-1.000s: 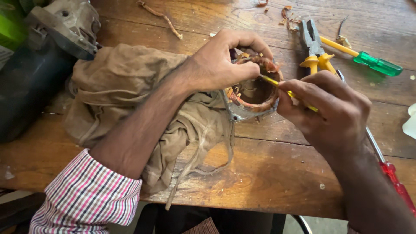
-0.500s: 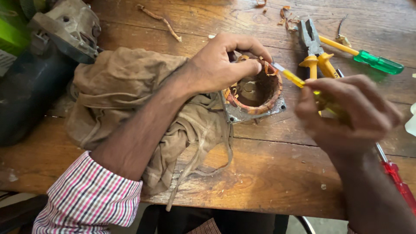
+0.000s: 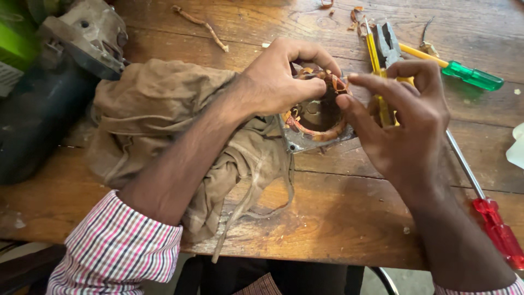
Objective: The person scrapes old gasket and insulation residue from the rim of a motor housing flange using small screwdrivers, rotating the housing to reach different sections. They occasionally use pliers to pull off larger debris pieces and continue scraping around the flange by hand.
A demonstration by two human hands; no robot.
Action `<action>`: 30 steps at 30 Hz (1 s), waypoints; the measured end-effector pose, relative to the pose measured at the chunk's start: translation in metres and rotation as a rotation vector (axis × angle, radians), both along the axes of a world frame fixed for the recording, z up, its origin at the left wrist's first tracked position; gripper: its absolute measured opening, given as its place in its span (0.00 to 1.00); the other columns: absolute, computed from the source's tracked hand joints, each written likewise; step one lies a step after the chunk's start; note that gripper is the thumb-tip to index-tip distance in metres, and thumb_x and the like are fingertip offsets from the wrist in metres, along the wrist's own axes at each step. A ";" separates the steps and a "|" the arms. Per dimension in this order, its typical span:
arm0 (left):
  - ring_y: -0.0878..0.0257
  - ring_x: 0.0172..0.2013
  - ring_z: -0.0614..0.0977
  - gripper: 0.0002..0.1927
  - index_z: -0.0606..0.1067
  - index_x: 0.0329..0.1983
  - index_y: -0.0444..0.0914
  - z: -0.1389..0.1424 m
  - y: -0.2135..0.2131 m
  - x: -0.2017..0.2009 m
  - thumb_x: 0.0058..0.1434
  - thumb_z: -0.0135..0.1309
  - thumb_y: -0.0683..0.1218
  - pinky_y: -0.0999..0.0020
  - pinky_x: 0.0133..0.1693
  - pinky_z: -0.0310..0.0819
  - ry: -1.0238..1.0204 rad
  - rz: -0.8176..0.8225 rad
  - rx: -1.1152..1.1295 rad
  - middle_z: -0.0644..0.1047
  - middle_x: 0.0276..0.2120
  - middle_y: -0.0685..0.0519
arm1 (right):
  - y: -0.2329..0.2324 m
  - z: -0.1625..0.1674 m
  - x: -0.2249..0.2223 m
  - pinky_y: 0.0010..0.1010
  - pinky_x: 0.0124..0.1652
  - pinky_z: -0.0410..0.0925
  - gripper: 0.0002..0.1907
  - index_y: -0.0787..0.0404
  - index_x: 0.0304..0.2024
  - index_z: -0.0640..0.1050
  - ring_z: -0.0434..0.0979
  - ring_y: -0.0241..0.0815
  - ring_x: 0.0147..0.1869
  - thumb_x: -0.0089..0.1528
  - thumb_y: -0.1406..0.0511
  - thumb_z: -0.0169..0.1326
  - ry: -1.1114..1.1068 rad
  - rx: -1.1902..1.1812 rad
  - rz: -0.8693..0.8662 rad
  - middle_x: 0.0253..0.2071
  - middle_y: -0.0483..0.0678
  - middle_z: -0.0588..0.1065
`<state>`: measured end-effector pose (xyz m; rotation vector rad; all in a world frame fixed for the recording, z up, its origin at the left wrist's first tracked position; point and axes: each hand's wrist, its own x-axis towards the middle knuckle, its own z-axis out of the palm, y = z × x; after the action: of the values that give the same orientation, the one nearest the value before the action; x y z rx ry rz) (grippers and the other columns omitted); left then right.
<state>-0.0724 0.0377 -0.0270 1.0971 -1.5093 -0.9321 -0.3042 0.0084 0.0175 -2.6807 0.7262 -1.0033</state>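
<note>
Now raised beside stator [image 3: 316,117]: right hand [image 3: 406,128], yellow tool [image 3: 379,76] upright.

**What the hands and frame edges hide**

The left hand [image 3: 278,82] covers the near-left rim of the motor stator [image 3: 316,117]. The right hand [image 3: 404,120] hides part of the yellow-handled pliers [image 3: 382,54] behind it. Right of that hand, the red screwdriver [image 3: 494,226] handle and a pale object [image 3: 517,147] run off frame.

We see a repair workshop; a worn wooden bench [image 3: 338,218] carries pliers [image 3: 385,41], screwdrivers [image 3: 494,224]. A greasy rag [image 3: 158,109] lies there too.
</note>
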 end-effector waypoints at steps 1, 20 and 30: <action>0.71 0.39 0.83 0.13 0.82 0.44 0.37 0.000 -0.001 0.000 0.57 0.56 0.42 0.74 0.44 0.81 -0.003 -0.001 -0.012 0.85 0.38 0.55 | -0.003 0.001 0.002 0.23 0.35 0.71 0.16 0.61 0.54 0.82 0.74 0.34 0.36 0.66 0.64 0.69 -0.002 0.052 0.019 0.47 0.51 0.68; 0.68 0.38 0.82 0.16 0.79 0.44 0.36 -0.010 -0.022 -0.007 0.52 0.63 0.45 0.70 0.42 0.79 -0.095 0.053 -0.048 0.82 0.38 0.54 | -0.059 -0.023 0.023 0.27 0.34 0.63 0.06 0.63 0.44 0.79 0.67 0.36 0.37 0.71 0.65 0.60 -0.076 0.339 -0.099 0.38 0.46 0.69; 0.70 0.34 0.79 0.13 0.78 0.41 0.37 -0.004 -0.012 -0.004 0.56 0.61 0.46 0.73 0.36 0.75 -0.103 0.088 -0.005 0.79 0.34 0.56 | -0.118 -0.017 -0.049 0.30 0.48 0.77 0.20 0.64 0.62 0.72 0.79 0.45 0.57 0.67 0.77 0.53 -0.076 -0.278 -0.218 0.59 0.52 0.71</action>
<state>-0.0761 0.0258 -0.0312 1.2140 -1.5322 -0.8221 -0.3533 -0.1097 0.0002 -2.8178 0.9429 -1.3428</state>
